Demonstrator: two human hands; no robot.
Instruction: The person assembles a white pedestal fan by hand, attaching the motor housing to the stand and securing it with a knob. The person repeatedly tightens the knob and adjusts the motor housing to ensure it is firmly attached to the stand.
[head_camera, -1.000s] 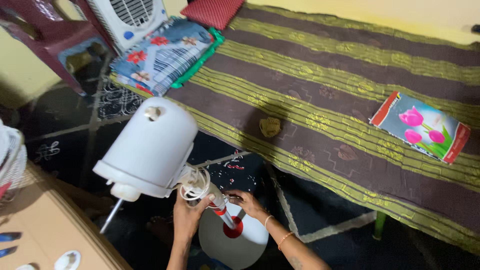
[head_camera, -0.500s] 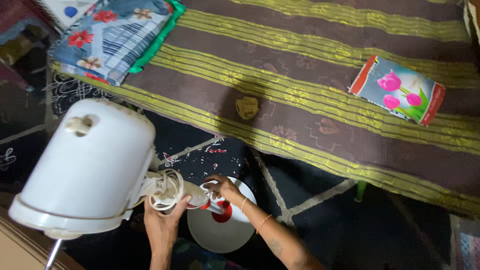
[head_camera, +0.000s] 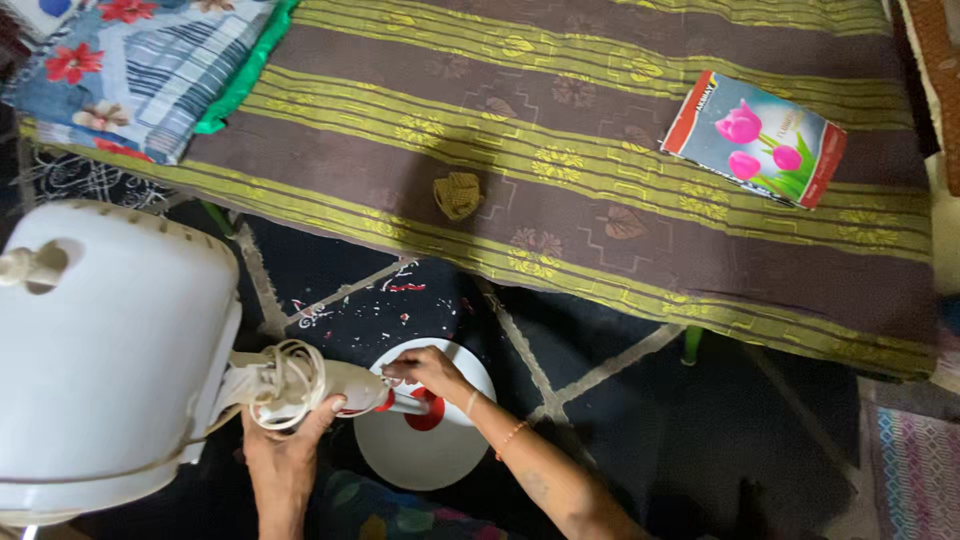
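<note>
A bed with a brown and yellow striped cover (head_camera: 620, 180) is filling the upper part of the view, and its near edge is hanging just beyond the work. On it, a booklet with pink tulips (head_camera: 755, 138) is lying toward the right, and a folded floral cloth (head_camera: 130, 70) is sitting at the far left corner. A patterned rug (head_camera: 915, 470) is showing at the lower right, on the dark floor (head_camera: 640, 420).

The big white motor housing of a pedestal fan (head_camera: 100, 350) is crowding the left side and hiding whatever lies behind it. Its neck, with a cord coiled around it (head_camera: 285, 385), is pointing right toward the fan's stem, which is standing in a round white base (head_camera: 425, 450) with a red centre on the floor.

The left hand (head_camera: 285, 445) is reaching up from below, its fingers wrapping the neck just beside the cord coil. The right hand (head_camera: 425, 368) is coming in from the lower right with the wrist bent, its fingertips closing on the joint where the neck is meeting the stem, directly above the base.
</note>
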